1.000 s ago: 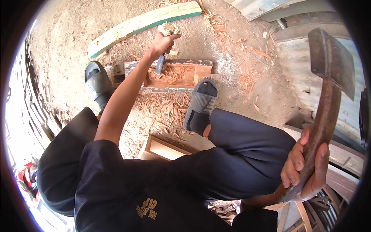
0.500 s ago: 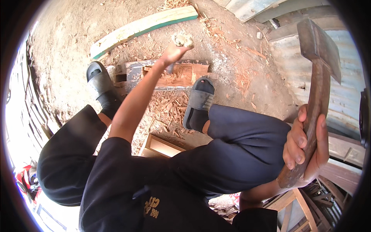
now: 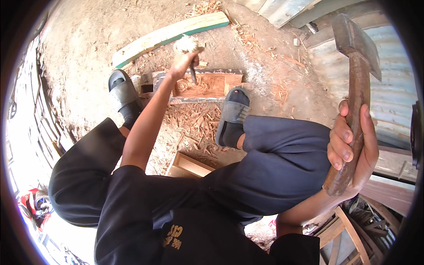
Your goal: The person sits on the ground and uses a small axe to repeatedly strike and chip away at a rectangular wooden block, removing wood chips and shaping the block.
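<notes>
My left hand [image 3: 183, 62] is closed around a chisel [image 3: 193, 76]. The pale, frayed top of its handle sticks up above my fist, and the dark blade points down into the hollow of a wooden block [image 3: 221, 100]. Whether the tip touches the wood I cannot tell. The block lies between my sandalled feet, its dark outer surface worn and its cut-out inside bare brown. Up at the right, my right hand [image 3: 349, 145] grips a hatchet [image 3: 358, 88] by its brown wooden handle, with the metal head raised above my fingers.
A pale beam with a green side [image 3: 172, 35] lies beyond the block. Wood chips [image 3: 198, 123] litter the dirt floor. An open wooden box [image 3: 190, 164] sits close to my legs. Corrugated metal sheets [image 3: 388, 92] stand at the right, above wooden frames [image 3: 344, 234].
My left hand has shifted left, and the chisel's blade now shows more clearly over the hollow. The hatchet stays raised in my right hand, having moved slightly left and up.
</notes>
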A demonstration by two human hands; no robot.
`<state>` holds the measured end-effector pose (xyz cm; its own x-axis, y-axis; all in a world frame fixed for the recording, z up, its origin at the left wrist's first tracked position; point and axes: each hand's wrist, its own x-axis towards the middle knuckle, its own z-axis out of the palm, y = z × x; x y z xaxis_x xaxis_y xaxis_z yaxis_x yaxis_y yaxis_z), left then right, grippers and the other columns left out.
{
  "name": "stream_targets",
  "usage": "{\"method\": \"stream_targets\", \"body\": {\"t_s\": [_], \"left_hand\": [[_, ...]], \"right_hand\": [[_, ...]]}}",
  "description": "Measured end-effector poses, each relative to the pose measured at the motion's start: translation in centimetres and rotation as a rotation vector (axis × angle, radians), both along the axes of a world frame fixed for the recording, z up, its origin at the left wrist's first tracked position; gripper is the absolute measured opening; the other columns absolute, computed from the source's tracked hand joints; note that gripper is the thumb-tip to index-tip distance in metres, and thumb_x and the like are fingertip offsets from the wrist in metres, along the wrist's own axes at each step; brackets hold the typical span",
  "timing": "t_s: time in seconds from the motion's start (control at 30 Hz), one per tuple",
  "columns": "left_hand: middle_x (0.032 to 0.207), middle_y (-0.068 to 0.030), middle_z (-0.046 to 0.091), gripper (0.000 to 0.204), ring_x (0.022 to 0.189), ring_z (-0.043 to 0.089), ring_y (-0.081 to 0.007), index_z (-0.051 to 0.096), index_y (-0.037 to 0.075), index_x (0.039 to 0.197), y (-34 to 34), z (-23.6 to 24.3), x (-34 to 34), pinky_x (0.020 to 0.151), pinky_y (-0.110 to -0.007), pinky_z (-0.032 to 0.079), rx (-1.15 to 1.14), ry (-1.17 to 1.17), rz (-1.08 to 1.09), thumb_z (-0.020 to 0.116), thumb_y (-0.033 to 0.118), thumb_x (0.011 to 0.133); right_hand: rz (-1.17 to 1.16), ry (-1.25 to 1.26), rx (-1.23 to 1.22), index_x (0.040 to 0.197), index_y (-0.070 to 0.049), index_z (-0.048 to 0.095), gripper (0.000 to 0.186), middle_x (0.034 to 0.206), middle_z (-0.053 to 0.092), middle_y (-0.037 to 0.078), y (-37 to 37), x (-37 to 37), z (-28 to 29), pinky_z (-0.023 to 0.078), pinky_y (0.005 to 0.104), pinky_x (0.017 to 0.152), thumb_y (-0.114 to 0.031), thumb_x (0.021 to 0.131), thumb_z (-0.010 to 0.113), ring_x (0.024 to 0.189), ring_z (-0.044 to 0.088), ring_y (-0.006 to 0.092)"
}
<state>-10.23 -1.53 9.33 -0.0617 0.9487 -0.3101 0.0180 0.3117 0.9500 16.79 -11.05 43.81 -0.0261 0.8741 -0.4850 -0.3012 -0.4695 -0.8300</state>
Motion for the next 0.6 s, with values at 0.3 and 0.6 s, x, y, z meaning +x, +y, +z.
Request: {"method": "stream_targets", "body": {"t_s": [0.3, 0.6], "left_hand": [[0.079, -0.0115, 0.065, 0.033, 0.074, 0.065, -0.0166, 0.063, 0.003, 0.095, -0.1, -1.5, 7.6, 0.068, -0.028, 0.054, 0.227, 0.235, -0.386, 0.064, 0.032, 0.08], [0.08, -0.0213, 0.064, 0.034, 0.08, 0.063, -0.0341, 0.057, -0.001, 0.094, -3.2, -2.8, 10.3, 0.075, -0.041, 0.05, 0.242, 0.655, -0.586, 0.059, 0.017, 0.064]], "right_hand": [[-0.048, -0.083, 0.002, 0.099, 0.001, 0.039, 0.03, 0.061, 0.04, 0.003, -0.6, -0.1, 0.1, 0.037, 0.0201, 0.029, -0.027, 0.1, 0.03, 0.037, 0.037, 0.0057], [-0.093, -0.174, -0.029, 0.099, 0.0, 0.041, 0.03, 0.061, 0.039, 0.001, -1.8, 0.5, 0.0, 0.035, 0.0182, 0.03, -0.029, 0.099, 0.034, 0.038, 0.037, 0.0045]]}}
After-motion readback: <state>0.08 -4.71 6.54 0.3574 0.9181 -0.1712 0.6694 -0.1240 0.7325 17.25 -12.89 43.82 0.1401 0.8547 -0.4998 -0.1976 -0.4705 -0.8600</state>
